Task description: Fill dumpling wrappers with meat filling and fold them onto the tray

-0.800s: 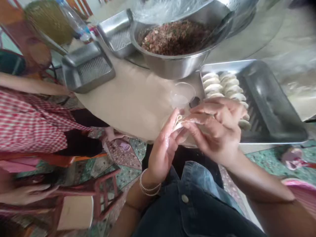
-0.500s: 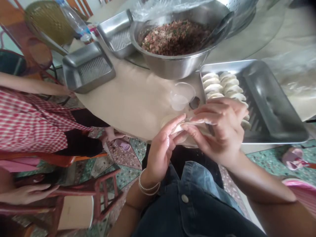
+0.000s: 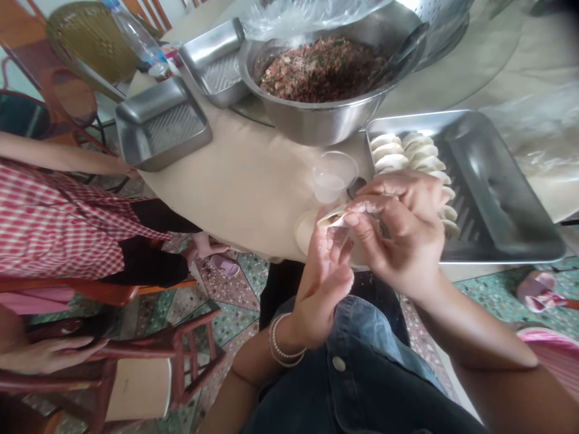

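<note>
A folded dumpling (image 3: 333,219) with pale dough hangs from the pinched thumb and fingers of my right hand (image 3: 402,226). Part of its edge still gapes. My left hand (image 3: 316,301) is just below, fingers loosely raised against the dumpling and thumb spread away; flour dusts its fingers. To the left, a round dough wrapper (image 3: 304,230) lies partly behind my left hand. Finished dumplings (image 3: 391,161) stand in two rows in a metal tray (image 3: 502,193); my right hand covers some of them.
A steel bowl (image 3: 316,120) of minced filling (image 3: 316,69) holds a dark utensil, with plastic film at its rim. Before it stands a clear plastic cup (image 3: 335,175). Two metal pans (image 3: 165,126) sit at the left. Another person in a checked shirt (image 3: 58,223) is beside the table.
My left thumb has let go of the dumpling and swung down and outward, as the left hand turned. The right hand keeps its pinch, and the dumpling's gaping edge now shows.
</note>
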